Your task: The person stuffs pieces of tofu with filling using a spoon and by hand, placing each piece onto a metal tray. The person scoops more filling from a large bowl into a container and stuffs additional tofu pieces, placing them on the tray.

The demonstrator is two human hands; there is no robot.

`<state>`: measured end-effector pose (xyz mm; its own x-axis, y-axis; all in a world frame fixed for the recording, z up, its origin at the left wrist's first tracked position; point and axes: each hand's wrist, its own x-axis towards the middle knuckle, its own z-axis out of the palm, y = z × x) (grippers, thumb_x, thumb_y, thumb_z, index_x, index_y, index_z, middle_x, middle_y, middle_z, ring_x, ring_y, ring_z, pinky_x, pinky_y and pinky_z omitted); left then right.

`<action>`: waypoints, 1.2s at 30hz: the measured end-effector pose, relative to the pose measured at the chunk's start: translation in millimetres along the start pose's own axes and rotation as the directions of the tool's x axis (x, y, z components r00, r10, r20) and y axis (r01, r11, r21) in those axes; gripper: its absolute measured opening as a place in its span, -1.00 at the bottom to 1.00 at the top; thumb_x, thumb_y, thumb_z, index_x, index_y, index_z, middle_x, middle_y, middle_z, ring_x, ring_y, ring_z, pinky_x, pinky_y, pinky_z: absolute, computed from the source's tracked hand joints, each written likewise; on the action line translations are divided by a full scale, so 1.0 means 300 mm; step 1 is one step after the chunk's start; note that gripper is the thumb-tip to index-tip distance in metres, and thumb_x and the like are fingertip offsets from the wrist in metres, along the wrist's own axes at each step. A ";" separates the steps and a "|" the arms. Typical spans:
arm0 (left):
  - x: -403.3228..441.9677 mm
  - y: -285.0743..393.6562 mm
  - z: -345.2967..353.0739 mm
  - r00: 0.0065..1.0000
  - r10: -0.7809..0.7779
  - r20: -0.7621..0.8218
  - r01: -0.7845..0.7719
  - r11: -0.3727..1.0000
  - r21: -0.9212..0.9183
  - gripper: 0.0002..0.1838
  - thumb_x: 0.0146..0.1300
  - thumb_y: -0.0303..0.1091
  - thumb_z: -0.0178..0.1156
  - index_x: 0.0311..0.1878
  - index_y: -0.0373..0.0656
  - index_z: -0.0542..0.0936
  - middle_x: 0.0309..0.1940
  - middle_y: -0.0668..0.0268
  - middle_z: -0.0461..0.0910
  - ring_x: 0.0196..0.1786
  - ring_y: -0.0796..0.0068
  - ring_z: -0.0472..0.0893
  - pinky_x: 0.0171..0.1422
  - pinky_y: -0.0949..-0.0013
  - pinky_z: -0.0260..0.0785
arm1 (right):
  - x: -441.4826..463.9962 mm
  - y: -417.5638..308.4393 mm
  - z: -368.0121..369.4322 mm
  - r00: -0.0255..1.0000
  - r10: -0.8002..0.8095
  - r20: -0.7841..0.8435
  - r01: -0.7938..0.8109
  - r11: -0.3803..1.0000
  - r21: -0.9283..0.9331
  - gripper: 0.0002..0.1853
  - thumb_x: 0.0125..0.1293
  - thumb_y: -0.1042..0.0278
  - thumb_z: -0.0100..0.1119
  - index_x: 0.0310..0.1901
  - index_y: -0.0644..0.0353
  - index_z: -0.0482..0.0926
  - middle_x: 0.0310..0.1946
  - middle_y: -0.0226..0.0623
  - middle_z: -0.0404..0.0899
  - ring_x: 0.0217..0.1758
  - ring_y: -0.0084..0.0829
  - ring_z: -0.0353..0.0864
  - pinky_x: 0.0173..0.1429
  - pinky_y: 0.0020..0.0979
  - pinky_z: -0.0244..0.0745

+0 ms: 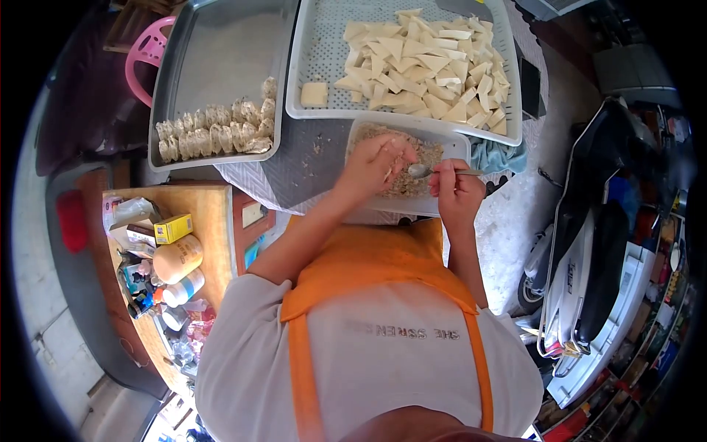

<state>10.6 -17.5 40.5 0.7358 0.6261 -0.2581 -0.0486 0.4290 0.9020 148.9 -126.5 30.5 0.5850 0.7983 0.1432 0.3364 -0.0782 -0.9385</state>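
My left hand (377,163) is curled above a white rectangular tub (461,147) of crumbly brownish filling (430,152). Whatever lies in its fingers is hidden from view. My right hand (458,190) grips a metal spoon (420,171) by its handle. The spoon's bowl is over the filling, close to my left fingers. Behind the tub, a white perforated tray (320,46) bears a heap of pale triangular pieces, apparently tofu (423,70). One squarish pale block (314,94) sits apart in its left corner. At left, filled pieces (213,129) line the near end of a metal tray (221,44).
A pink plastic handle (140,55) shows beside the metal tray. A blue cloth (497,156) lies right of the tub. A wooden cabinet (210,214) at left carries jars and a yellow box (173,229). On the right stands a scooter (578,272).
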 end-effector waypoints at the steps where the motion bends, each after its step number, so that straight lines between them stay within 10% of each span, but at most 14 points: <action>1: 0.005 -0.016 -0.007 1.000 0.009 0.006 -0.009 1.000 -0.004 -0.65 0.44 -0.22 -0.19 -0.41 -0.17 0.45 -0.70 0.46 0.28 -0.70 0.66 0.18 -0.66 0.57 0.04 | 0.001 -0.002 0.001 1.000 0.017 0.003 -0.017 1.000 0.007 -0.76 0.34 0.40 0.04 -0.46 0.31 0.56 -0.68 -0.37 0.53 -0.67 -0.68 0.46 -0.60 -0.61 0.33; 12: -0.011 -0.003 -0.019 0.988 -0.113 0.104 0.099 0.985 0.138 -0.60 0.44 -0.21 -0.21 -0.49 -0.18 0.42 -0.72 0.39 0.37 -0.73 0.65 0.29 -0.73 0.55 0.02 | 0.001 -0.020 -0.005 0.992 0.122 0.015 -0.123 0.985 0.122 -0.76 0.35 0.41 0.01 -0.44 0.31 0.55 -0.66 -0.37 0.55 -0.65 -0.65 0.51 -0.55 -0.61 0.39; 21: 0.001 0.016 0.026 0.995 -0.084 0.051 0.094 0.960 -0.263 -0.68 0.44 -0.24 -0.20 -0.27 -0.19 0.51 -0.60 0.35 0.41 -0.71 0.66 0.21 -0.67 0.60 0.04 | 0.010 -0.015 -0.010 0.995 0.102 0.006 -0.102 0.988 0.118 -0.75 0.36 0.37 0.01 -0.43 0.33 0.55 -0.68 -0.39 0.52 -0.66 -0.67 0.46 -0.57 -0.62 0.34; 36: -0.012 0.018 -0.005 0.987 -0.115 0.114 0.114 0.993 0.013 -0.61 0.44 -0.15 -0.13 -0.51 -0.13 0.36 -0.72 0.42 0.34 -0.73 0.64 0.25 -0.64 0.54 0.09 | 0.007 -0.012 -0.008 0.992 0.121 0.022 -0.123 0.983 0.136 -0.76 0.37 0.38 0.01 -0.39 0.31 0.56 -0.66 -0.36 0.55 -0.67 -0.66 0.48 -0.58 -0.62 0.37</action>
<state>6.7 -16.4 45.7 0.8087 0.4945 -0.3186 0.0442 0.4889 0.8712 150.7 -125.8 35.0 0.6051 0.7959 0.0212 0.1578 -0.0938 -0.9830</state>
